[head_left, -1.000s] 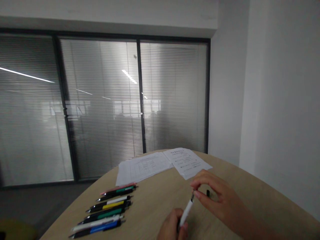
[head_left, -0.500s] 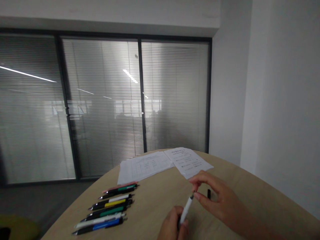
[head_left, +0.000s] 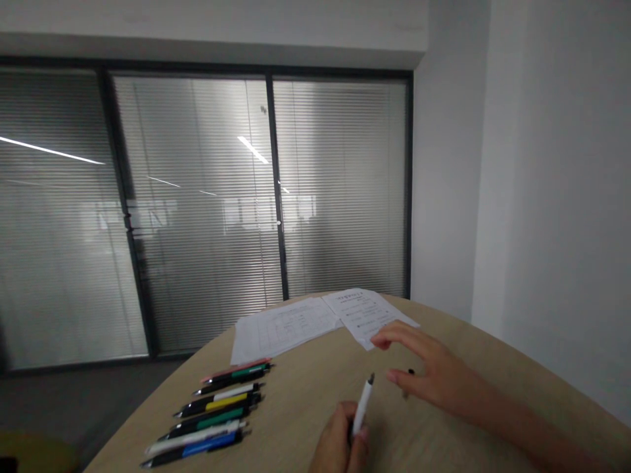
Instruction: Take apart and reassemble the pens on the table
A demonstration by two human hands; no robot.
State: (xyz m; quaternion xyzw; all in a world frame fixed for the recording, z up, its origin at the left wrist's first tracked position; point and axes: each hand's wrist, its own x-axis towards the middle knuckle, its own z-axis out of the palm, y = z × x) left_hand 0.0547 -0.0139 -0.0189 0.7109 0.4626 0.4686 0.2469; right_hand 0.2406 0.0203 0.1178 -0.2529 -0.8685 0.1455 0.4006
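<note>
My left hand [head_left: 341, 439] is closed around a white pen [head_left: 363, 404], which points up and slightly right with its dark end free. To the right, my right hand [head_left: 426, 368] hovers with thumb and fingers apart and nothing between them. Behind its thumb a small black piece [head_left: 411, 372] on the table is partly hidden; I cannot make out what it is. The right fingertips overlap the near edge of a printed sheet [head_left: 362, 312] in the view.
Several pens lie in a row at the left of the round wooden table [head_left: 296, 374], with a blue and black pen [head_left: 207, 447] nearest. More printed paper [head_left: 286, 328] rests near the far edge. Beyond stand a glass partition with blinds [head_left: 207, 217] and a white wall [head_left: 552, 197].
My right thumb and fingers have come off the pen's dark upper end and spread apart, moving slightly up and right. My left hand keeps the pen in nearly the same place.
</note>
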